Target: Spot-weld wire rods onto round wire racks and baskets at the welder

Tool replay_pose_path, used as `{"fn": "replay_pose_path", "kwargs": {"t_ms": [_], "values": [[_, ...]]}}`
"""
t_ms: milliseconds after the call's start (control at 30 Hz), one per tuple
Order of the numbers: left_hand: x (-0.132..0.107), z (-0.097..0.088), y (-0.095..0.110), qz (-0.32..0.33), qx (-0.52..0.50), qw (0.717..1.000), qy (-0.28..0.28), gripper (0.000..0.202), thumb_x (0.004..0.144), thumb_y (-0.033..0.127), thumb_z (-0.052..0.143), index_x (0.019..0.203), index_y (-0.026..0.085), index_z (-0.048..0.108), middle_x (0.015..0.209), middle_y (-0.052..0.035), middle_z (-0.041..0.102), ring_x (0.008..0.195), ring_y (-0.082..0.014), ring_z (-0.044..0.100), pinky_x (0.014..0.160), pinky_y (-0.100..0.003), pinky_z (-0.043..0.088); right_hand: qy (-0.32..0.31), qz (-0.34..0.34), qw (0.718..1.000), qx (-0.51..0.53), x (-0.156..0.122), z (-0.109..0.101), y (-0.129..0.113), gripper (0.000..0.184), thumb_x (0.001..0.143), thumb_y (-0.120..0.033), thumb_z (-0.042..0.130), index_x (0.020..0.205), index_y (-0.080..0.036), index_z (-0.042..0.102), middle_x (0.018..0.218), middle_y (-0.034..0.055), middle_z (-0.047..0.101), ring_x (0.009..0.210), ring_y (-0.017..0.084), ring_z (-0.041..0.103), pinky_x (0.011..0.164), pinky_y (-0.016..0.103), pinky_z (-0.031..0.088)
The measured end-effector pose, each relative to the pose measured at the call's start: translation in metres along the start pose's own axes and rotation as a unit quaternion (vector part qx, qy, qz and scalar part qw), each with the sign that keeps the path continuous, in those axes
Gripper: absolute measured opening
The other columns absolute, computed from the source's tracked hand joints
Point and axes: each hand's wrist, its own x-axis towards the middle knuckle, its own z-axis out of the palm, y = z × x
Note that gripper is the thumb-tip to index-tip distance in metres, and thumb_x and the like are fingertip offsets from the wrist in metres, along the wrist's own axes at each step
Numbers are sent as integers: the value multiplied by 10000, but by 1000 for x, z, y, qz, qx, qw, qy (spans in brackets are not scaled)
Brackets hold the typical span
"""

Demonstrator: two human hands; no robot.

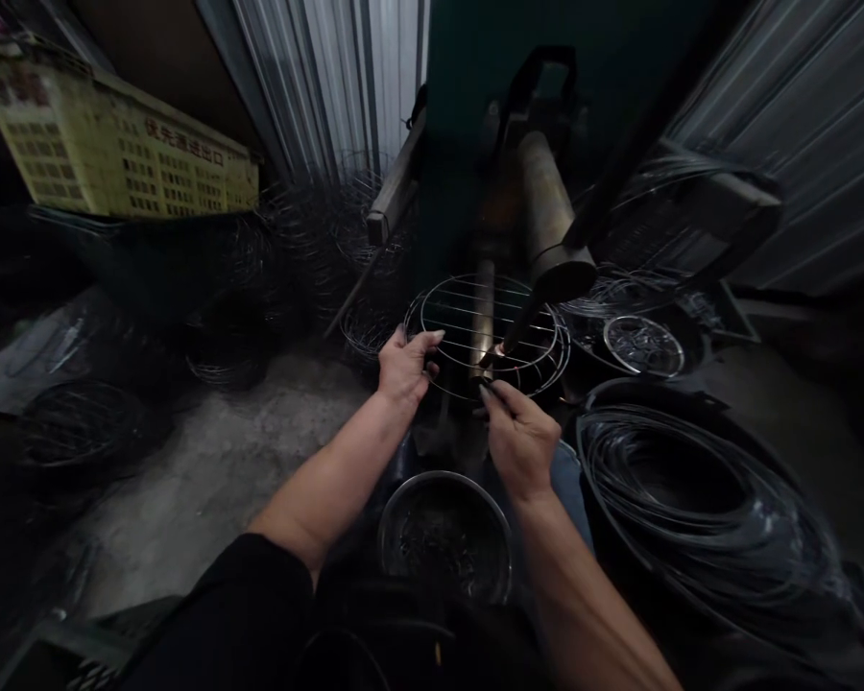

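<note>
A round wire rack [446, 297] with parallel rods lies level around the lower metal bar of a machine. On its left rim, my left hand [404, 367] is closed, thumb on top. My right hand [522, 432] pinches at the near side of the rack, just below the electrode tip [493, 357], where a small orange glow shows. What sits between the right fingertips is too small and dark to make out. Above the rack, the machine's thick upper cylinder [551, 211] reaches toward me.
A metal bowl [446, 480] of small dark pieces stands below my hands. On the right lie a big tub of coiled wire [691, 480] and more wire rings [644, 345]. A yellow crate [151, 158] is at back left, near piled wire racks [299, 240].
</note>
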Motion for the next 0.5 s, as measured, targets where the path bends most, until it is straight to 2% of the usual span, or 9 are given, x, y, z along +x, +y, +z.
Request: {"fn": "replay_pose_path", "kwargs": {"t_ms": [100, 200, 367, 500], "values": [[-6, 2, -5, 26, -3, 1000, -2, 480, 477, 219, 830, 756, 207, 439, 682, 76, 497, 555, -61, 484, 443, -175, 317, -4, -15, 998, -69, 13, 0, -5, 227, 762, -374, 634, 814, -213, 785, 705, 30, 741, 669, 207, 678, 706, 325, 526], [-6, 5, -6, 44, -11, 999, -1, 482, 490, 235, 833, 772, 208, 443, 693, 77, 490, 545, -56, 485, 433, -174, 319, 16, -15, 997, -71, 21, 1, -11, 250, 770, -381, 622, 808, -198, 787, 682, 38, 736, 638, 204, 665, 680, 319, 514], [-4, 7, -5, 66, -11, 998, 0, 469, 503, 243, 821, 822, 206, 479, 723, 71, 495, 560, -50, 495, 423, -164, 329, 23, 47, 997, 61, 19, 8, -4, 306, 787, -424, 677, 901, -153, 765, 651, 22, 710, 551, 185, 653, 558, 300, 518], [-5, 7, -6, 53, -9, 999, 8, 465, 495, 237, 810, 821, 206, 479, 724, 74, 467, 562, -42, 472, 425, -158, 336, 67, 42, 991, 112, 13, 14, 10, 294, 760, -418, 738, 868, -144, 742, 691, 30, 721, 555, 188, 679, 571, 306, 551]]}}
